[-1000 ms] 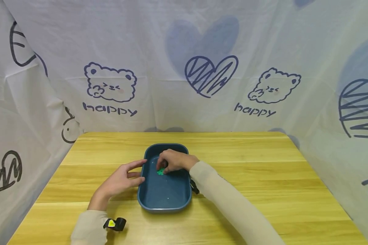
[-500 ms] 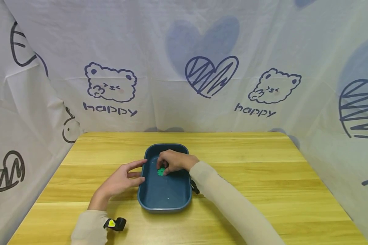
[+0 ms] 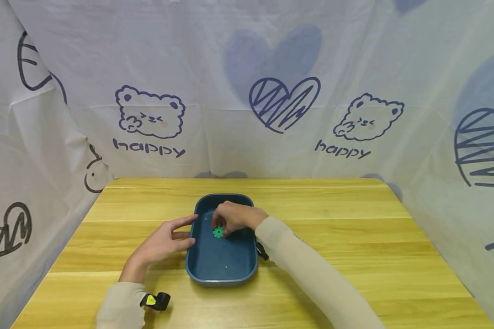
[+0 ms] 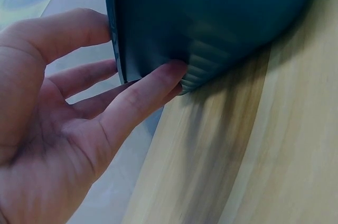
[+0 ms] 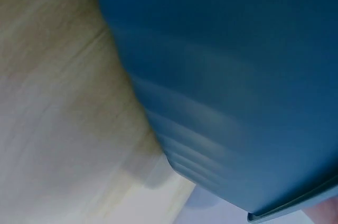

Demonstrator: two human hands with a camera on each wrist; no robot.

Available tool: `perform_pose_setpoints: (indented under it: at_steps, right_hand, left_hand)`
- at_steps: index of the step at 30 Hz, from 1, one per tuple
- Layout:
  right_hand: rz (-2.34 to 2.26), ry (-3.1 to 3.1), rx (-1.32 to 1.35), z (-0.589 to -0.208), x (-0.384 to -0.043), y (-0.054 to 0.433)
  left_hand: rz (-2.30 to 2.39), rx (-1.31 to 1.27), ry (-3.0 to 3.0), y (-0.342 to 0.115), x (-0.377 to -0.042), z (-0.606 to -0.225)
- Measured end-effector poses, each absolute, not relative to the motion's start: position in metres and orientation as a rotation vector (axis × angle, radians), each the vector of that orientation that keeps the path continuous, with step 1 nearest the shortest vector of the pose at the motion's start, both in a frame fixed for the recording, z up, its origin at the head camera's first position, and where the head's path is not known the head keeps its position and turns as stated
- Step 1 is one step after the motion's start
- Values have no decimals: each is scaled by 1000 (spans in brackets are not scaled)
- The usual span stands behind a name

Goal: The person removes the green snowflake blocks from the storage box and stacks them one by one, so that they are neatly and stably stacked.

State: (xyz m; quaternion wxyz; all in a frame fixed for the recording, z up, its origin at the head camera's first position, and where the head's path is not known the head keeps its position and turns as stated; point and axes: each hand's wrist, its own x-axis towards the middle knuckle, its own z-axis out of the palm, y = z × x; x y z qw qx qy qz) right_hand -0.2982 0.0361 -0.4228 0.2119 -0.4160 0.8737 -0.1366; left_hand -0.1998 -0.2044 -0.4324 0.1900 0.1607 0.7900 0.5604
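Note:
A deep blue tray (image 3: 221,282) with rounded corners stands on the table. My right hand (image 3: 234,215) reaches over its right side and pinches a small green notched disc (image 3: 218,232) between thumb and fingers, low inside the tray. The disc's toothed edge and small centre hole face the head camera. At the tray's left side, my left hand (image 3: 161,242) rests with extended fingers against the wall. In the left wrist view, the thumb (image 4: 145,92) lies along the tray's ribbed outer wall (image 4: 211,12). The right wrist view mostly shows the tray's outer side (image 5: 222,76), the hand nearly all hidden.
The wooden table (image 3: 333,228) extends to both sides of the tray. A white cloth (image 3: 230,151) printed with bears and hearts hangs behind and beside it. Black wrist straps (image 3: 158,301) sit at both sleeves. Tiny pale specks dot the tray floor.
The green disc has turned and shifted slightly to the right in my right fingers, so more of its toothed face shows. My left hand and the tray have stayed in place.

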Motion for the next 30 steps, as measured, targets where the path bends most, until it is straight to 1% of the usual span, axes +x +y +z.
perform_pose_setpoints:
  at_steps: [8, 30]
  right_hand:
    - [-350, 2457, -1209, -424, -295, 41]
    - [-380, 2380, -1203, -424, -288, 42]
  left_hand:
    - [1586, 456, 2202, -203, -201, -434]
    - [1612, 482, 2182, -205, -200, -435]
